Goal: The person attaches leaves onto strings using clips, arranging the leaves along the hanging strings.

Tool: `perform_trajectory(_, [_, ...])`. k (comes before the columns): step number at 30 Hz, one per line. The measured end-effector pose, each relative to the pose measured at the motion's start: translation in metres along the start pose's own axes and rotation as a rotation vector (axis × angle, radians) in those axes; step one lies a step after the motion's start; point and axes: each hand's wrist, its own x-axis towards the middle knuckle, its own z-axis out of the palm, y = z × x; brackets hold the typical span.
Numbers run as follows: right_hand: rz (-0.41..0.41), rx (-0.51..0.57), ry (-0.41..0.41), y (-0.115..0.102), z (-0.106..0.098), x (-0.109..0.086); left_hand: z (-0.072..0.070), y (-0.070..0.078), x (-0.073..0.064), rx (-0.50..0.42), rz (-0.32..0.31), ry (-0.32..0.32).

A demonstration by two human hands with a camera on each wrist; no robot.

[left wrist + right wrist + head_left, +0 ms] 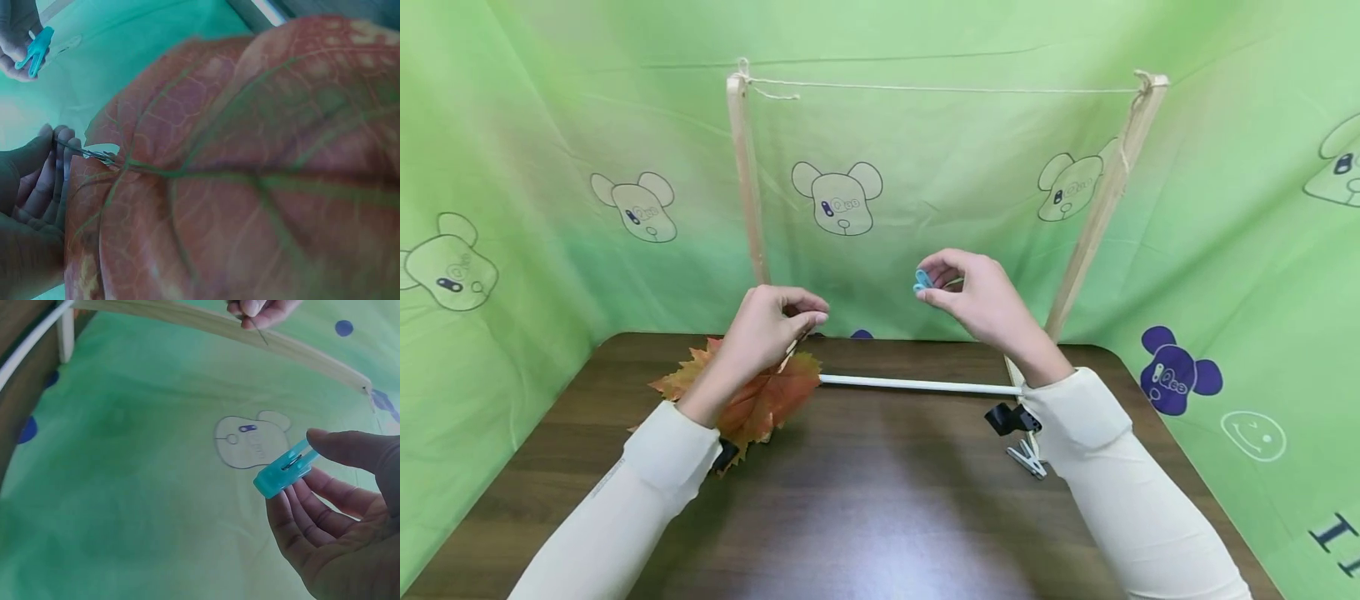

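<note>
My left hand (767, 325) pinches the thin stem of a large orange-red artificial maple leaf (767, 404), which hangs below the hand and fills much of the left wrist view. Between thumb and fingers, my right hand (977, 292) holds a light blue clothespin (923, 281). The right wrist view shows this clothespin (284, 470) closely, with the thumb on one of its arms. Both hands are raised over the table, below a string (940, 87) stretched between two wooden posts. Neither the leaf nor the clothespin touches the string.
The left post (746, 175) and right post (1108, 200) stand at the back of the brown table (880, 517). A white rod (917, 384) runs low between them. Near my right sleeve lies a grey clothespin (1026, 458). A green printed cloth (955, 175) surrounds the table.
</note>
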Motion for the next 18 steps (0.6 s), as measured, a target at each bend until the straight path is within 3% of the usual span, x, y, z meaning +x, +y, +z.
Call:
perform_trajectory(8, [-0.041, 0.050, 0.060, -0.020, -0.013, 0.014, -0.001, 0.014, 0.019, -0.125, -0.009, 0.089])
perform_trajectory(18, [-0.085, 0.136, 0.104, -0.044, -0.023, 0.037, -0.006, 0.037, 0.039, -0.337, 0.039, 0.196])
